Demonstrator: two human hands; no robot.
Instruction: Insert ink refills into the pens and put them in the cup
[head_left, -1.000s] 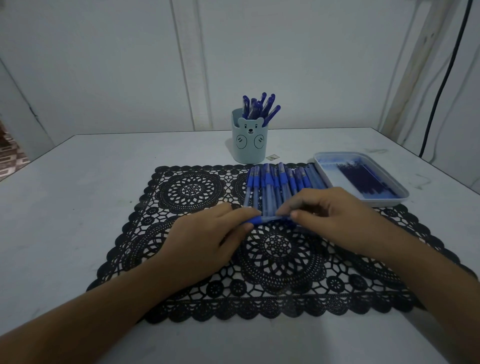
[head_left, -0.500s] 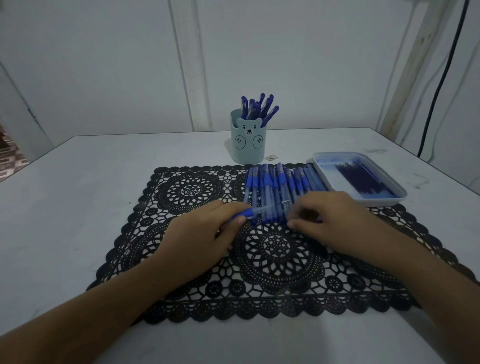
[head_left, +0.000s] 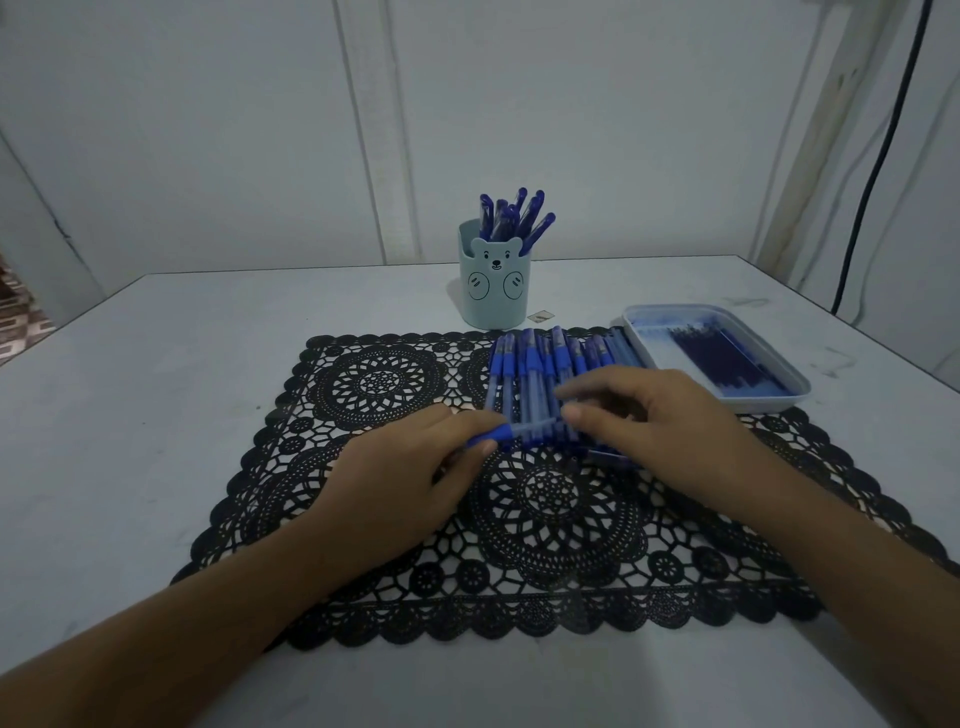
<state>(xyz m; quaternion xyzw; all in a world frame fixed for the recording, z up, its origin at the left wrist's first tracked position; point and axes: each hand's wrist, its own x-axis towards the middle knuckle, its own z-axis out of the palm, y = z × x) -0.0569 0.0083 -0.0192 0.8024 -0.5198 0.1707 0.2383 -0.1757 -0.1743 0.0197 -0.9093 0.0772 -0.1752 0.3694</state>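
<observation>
A matt black lace-patterned mat (head_left: 545, 519), seemingly cloth or vinyl, is seen on a smooth, scuffed pale surface (head_left: 156, 389), beside a matt plastic cup (head_left: 493, 291), a smooth plastic tray (head_left: 769, 402) and translucent plastic pens (head_left: 540, 364).

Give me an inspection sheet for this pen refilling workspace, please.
Surface: white table, black lace placemat on it.
Job's things: row of pens on the placemat; ink refills in tray; bear cup holding more pens.
Clutter: small scrap beside the cup.
Hands: left hand pinches a pen; right hand at its other end, grip unclear.
Cables: black cable down the right wall.
Surroundings: pale panelled wall.
</observation>
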